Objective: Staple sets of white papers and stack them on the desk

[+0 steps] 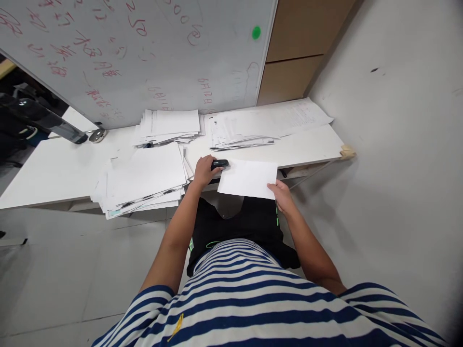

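Observation:
My left hand (204,171) is closed around a black stapler (220,164) at the front edge of the white desk. The stapler's front end meets the upper left corner of a white sheet of paper (248,178); whether the paper sits between its jaws is too small to tell. My right hand (281,196) pinches the sheet at its lower right corner, thumb on top. The sheet sticks out past the desk edge, over my lap. Whether it is one sheet or several, I cannot tell.
Paper stacks lie on the desk (307,144): a large near-left stack (148,168), a back stack (173,123) and a right stack (242,132). A whiteboard (224,58) stands behind. Far left are a bottle (58,123) and a computer mouse (97,135). A wall (390,144) bounds the right.

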Demonstrator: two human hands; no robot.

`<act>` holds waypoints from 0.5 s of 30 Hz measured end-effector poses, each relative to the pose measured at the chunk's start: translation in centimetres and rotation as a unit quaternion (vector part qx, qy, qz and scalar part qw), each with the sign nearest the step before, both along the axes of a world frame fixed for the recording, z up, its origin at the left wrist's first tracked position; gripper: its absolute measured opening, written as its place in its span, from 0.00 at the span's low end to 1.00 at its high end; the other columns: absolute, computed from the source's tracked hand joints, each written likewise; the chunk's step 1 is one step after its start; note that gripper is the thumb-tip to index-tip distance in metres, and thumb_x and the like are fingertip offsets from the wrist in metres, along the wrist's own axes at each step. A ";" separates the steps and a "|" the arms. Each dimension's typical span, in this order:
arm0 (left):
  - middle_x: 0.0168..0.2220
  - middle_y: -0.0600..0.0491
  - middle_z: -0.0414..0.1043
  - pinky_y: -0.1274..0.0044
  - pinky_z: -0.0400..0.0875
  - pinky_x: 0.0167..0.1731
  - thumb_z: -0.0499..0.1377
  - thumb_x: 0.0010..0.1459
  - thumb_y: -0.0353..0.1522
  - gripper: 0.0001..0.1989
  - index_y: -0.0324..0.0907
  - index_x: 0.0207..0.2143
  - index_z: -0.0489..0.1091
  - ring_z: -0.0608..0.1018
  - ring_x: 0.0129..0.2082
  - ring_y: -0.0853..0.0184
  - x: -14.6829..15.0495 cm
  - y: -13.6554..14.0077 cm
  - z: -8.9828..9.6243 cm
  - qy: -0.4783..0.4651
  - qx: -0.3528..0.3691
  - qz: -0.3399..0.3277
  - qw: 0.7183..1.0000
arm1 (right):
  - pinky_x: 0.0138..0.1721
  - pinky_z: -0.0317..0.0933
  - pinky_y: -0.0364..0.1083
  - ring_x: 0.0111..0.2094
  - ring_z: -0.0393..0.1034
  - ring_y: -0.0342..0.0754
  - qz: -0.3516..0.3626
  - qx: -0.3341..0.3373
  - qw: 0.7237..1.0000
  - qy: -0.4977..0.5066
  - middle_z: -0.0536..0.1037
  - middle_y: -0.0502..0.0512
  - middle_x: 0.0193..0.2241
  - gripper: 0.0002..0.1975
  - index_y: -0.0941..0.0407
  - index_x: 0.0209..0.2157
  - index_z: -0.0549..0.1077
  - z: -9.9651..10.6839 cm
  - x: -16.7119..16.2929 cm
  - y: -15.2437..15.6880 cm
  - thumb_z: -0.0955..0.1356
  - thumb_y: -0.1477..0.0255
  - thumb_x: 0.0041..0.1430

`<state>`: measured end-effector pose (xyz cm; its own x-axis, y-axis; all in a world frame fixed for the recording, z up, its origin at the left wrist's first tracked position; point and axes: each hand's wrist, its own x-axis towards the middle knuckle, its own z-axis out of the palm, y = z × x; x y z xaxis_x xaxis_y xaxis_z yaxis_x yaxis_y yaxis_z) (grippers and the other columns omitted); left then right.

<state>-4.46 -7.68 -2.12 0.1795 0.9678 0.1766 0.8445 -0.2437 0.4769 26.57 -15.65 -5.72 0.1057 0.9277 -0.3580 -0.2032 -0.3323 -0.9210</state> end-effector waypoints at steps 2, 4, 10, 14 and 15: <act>0.45 0.45 0.74 0.64 0.60 0.54 0.59 0.59 0.43 0.16 0.45 0.45 0.70 0.72 0.47 0.54 0.0 0.0 0.1 -0.002 -0.012 -0.001 1.000 | 0.35 0.67 0.47 0.31 0.77 0.50 0.036 -0.003 0.999 0.001 0.83 0.52 0.32 0.18 0.56 0.39 0.78 0.3 -0.5 0.4 0.73 0.65 0.43; 0.46 0.45 0.75 0.61 0.56 0.59 0.60 0.58 0.44 0.17 0.44 0.45 0.70 0.73 0.49 0.53 0.0 0.0 0.4 -0.004 -0.030 -0.004 1.000 | 0.35 0.67 0.47 0.31 0.77 0.50 0.069 0.001 0.998 0.003 0.83 0.52 0.32 0.18 0.56 0.38 0.78 0.6 -0.9 0.8 0.73 0.65 0.43; 0.54 0.47 0.74 0.52 0.30 0.67 0.62 0.56 0.49 0.24 0.48 0.51 0.70 0.70 0.57 0.51 0.2 0.3 2.6 -0.071 -0.082 -0.004 0.994 | 0.34 0.67 0.46 0.32 0.77 0.50 0.076 0.005 0.997 -0.003 0.84 0.52 0.32 0.18 0.57 0.39 0.78 0.5 -0.8 1.0 0.73 0.65 0.45; 0.49 0.48 0.76 0.56 0.33 0.67 0.53 0.64 0.48 0.18 0.47 0.45 0.73 0.72 0.54 0.55 1.6 1.9 3.9 -0.098 -0.025 0.017 0.995 | 0.33 0.67 0.46 0.32 0.77 0.51 0.076 -0.005 0.997 -0.011 0.84 0.52 0.32 0.19 0.57 0.40 0.78 0.0 -0.3 0.8 0.73 0.64 0.45; 0.47 0.48 0.77 0.57 0.38 0.67 0.52 0.65 0.48 0.18 0.46 0.43 0.73 0.73 0.51 0.56 2.1 2.5 3.9 -0.095 -0.015 0.019 0.995 | 0.34 0.67 0.46 0.32 0.77 0.51 0.075 -0.004 0.997 -0.010 0.84 0.52 0.32 0.19 0.57 0.40 0.78 0.0 -0.3 0.7 0.73 0.64 0.45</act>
<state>-2.36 -5.23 1.80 0.1098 0.9786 0.1740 0.7464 -0.1968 0.6358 26.30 -14.92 -5.75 -0.0270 0.9305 -0.3652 -0.1327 -0.3654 -0.9213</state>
